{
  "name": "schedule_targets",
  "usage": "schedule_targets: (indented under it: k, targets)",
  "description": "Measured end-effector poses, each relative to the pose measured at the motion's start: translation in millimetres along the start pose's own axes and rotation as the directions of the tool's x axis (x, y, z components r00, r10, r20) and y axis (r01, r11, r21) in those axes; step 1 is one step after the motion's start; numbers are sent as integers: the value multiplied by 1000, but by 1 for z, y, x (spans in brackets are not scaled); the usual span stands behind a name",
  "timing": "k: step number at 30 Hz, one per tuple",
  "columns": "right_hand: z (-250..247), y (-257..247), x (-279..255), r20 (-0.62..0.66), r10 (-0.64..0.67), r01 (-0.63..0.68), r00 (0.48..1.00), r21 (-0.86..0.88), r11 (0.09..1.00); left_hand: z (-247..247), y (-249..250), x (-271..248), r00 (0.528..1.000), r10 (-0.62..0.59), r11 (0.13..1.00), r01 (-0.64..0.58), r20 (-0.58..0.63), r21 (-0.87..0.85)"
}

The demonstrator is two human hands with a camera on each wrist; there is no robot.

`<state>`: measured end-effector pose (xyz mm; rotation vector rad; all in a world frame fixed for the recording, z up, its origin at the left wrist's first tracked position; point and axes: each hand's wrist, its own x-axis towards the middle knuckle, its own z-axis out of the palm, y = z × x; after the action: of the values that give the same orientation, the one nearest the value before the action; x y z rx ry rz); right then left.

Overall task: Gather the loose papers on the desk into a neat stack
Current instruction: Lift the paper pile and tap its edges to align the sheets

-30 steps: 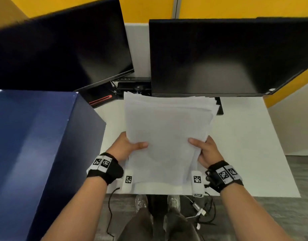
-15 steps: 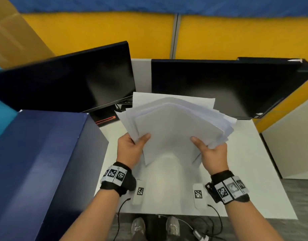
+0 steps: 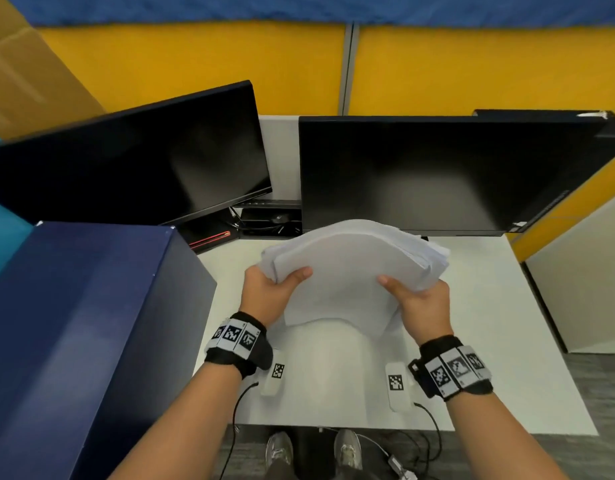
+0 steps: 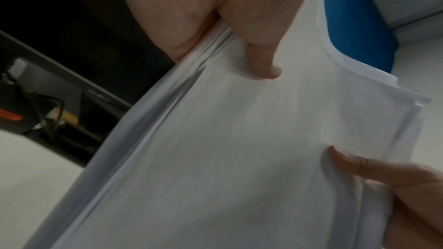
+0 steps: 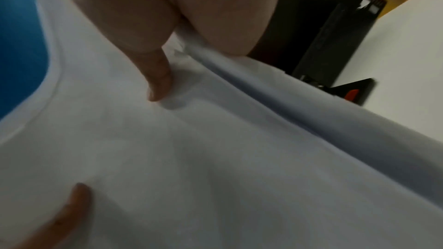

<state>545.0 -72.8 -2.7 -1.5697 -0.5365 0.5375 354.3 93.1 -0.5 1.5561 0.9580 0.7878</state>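
Note:
A thick bundle of white papers [image 3: 347,271] is held above the white desk [image 3: 500,323], bowed upward in the middle with its edges uneven. My left hand [image 3: 268,289] grips its left edge, thumb on top. My right hand [image 3: 420,299] grips the right edge the same way. In the left wrist view the papers [image 4: 215,149] fill the frame with my left hand [image 4: 239,31] pinching them, thumb on top. In the right wrist view my right hand [image 5: 167,44] pinches the papers [image 5: 215,158]. The fingers beneath the sheets are hidden.
Two dark monitors [image 3: 133,168] [image 3: 437,174] stand at the back of the desk. A large dark blue box [image 3: 74,341] borders the desk on the left. Two small white tagged devices [image 3: 276,374] [image 3: 396,386] with cables lie near the front edge.
The papers went from lying nearly flat toward the monitors to being raised and then bent into an upward arch. Both hands kept their hold; the view tilted up.

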Motion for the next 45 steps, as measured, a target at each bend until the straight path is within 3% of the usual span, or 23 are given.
schedule_targets:
  k: [4, 6, 8, 14, 19, 21, 24, 28, 30, 35, 38, 40, 42, 44, 45]
  targets:
    - [-9, -4, -2, 31, -88, 88, 996, 7, 996, -4, 10, -8, 996, 88, 996, -88, -2, -1]
    - [-14, 4, 2, 146, -20, 29, 989, -55, 998, -3, 1, -9, 996, 58, 996, -63, 69, 62]
    - [-13, 6, 6, 175, 52, -27, 983, -145, 989, -1, -9, -7, 998, 8, 990, -18, 70, 140]
    - [-8, -9, 6, 7, -92, 93, 996, -56, 994, -2, 7, -1, 1000, -18, 1000, 18, -19, -5]
    - [-2, 3, 9, 39, 80, -75, 996, -114, 991, 7, -1, 0, 996, -90, 996, 90, -27, -1]
    - [-1, -4, 10, 30, 59, -57, 998, -82, 995, 9, 9, 0, 998, -37, 998, 34, -45, -62]
    - [6, -25, 8, -49, 11, -10, 999, 29, 1000, 14, 27, -2, 991, 9, 987, -30, -135, -156]
    - [21, -44, 14, -195, 47, -45, 980, 14, 999, 26, 41, -1, 954, -101, 984, 53, -282, -172]
    - [24, -49, 17, -235, 52, -52, 971, 5, 999, 27, 44, -1, 951, -75, 989, 33, -301, -141]
    - [20, -50, 22, -253, 75, -53, 964, 95, 994, 23, 42, -3, 967, 11, 992, -43, -253, -120]
    - [19, -49, 23, -249, 5, 0, 969, 23, 1000, 19, 40, -5, 984, 28, 986, -55, -174, -154]
    - [9, -45, 23, -164, -52, 51, 985, -8, 999, 13, 33, -5, 996, 43, 988, -53, -75, -147]
    - [-11, -30, 24, 57, -77, 77, 995, 12, 997, 6, 17, 0, 999, -7, 996, 9, 31, -92]
    - [-24, -6, 24, 228, -10, 20, 974, -38, 999, 3, -5, 5, 987, -127, 990, 133, 101, -50]
    - [-24, 5, 24, 251, 38, -15, 967, -94, 995, 5, -13, 6, 978, -178, 983, 181, 105, -23]
